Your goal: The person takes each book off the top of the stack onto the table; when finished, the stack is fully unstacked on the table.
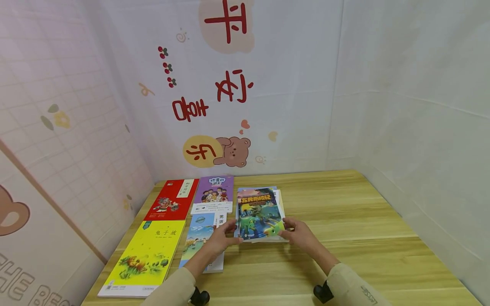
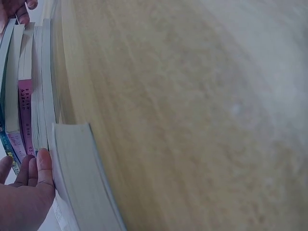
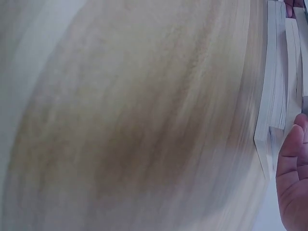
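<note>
A stack of books lies on the table, with a dark green and blue comic-style book (image 1: 260, 212) with a yellow title on top, turned slightly against those below. My left hand (image 1: 225, 238) touches the stack's lower left side; the left wrist view shows its fingertips (image 2: 43, 161) against the book edges, the thumb nearer the top. On the lower right, my right hand (image 1: 302, 236) touches the stack near the top book's corner, its fingers (image 3: 296, 139) bent slightly at the edges. The undersides of the books are hidden.
Left of the stack lie a blue book (image 1: 199, 238), a purple book (image 1: 214, 191) with a white lower part, a red book (image 1: 172, 202) and a yellow book (image 1: 147, 255). Wooden table surface (image 1: 363, 229) stretches to the right. Printed cloth (image 1: 291, 85) hangs behind.
</note>
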Motion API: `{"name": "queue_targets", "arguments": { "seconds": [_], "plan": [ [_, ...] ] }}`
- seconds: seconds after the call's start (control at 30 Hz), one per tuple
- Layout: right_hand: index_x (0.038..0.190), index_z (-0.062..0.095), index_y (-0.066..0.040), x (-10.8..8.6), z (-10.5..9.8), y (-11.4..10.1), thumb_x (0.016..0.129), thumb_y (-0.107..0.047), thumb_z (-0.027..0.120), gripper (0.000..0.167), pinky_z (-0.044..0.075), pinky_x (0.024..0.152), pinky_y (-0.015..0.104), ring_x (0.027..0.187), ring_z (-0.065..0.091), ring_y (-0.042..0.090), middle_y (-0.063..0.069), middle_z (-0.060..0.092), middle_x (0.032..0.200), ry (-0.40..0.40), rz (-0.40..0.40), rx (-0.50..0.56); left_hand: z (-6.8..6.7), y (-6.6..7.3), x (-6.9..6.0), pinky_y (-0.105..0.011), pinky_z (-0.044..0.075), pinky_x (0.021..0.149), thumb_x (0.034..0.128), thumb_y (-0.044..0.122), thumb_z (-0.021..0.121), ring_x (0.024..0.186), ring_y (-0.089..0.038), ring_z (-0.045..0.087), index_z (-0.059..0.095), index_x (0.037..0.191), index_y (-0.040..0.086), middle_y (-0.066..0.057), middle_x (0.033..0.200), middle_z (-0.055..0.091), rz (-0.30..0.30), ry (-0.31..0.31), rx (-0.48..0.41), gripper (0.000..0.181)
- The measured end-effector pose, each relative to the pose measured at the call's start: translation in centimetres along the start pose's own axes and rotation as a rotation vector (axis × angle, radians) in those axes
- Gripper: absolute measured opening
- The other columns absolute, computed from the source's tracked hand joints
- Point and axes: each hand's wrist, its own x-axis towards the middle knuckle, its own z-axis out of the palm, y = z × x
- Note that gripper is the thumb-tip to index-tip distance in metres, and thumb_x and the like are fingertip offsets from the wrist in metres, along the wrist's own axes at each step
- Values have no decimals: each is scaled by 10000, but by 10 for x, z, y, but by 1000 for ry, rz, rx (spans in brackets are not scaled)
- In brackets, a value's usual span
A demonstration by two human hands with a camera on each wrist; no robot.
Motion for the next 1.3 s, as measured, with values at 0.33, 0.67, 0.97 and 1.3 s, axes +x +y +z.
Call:
{"name": "queue_targets", "arguments": {
  "seconds": [0.33,0.67,0.97,1.3],
  "plan": [
    [1401,475,113,0,1,-2,917,-131,699,586,532,689,407,961,621,238,236,607,1236,-27,35,64,1,0,2,-507,468,985,843,151,807,1287,-412,437,405,1502,27,-217,1412,474,-6,16,12,782],
    [1388,489,104,3,5,-3,931,-84,659,523,525,654,388,850,657,234,167,656,1125,8,87,119,3,1,3,-500,470,978,850,207,805,1271,-379,463,436,1496,66,-183,1401,501,-18,39,48,757],
    [1394,491,94,2,4,-6,925,-43,631,508,557,657,397,770,656,221,141,660,993,46,99,207,5,0,4,-437,517,877,907,251,747,1209,-345,501,477,1466,55,-147,1319,544,-13,40,48,651],
    [1417,418,134,5,-9,-2,908,38,542,532,597,706,385,773,708,281,188,690,963,16,137,391,7,1,4,-427,532,822,955,137,675,1199,-373,505,486,1449,22,-182,1320,537,50,41,72,541]
  ]
}}
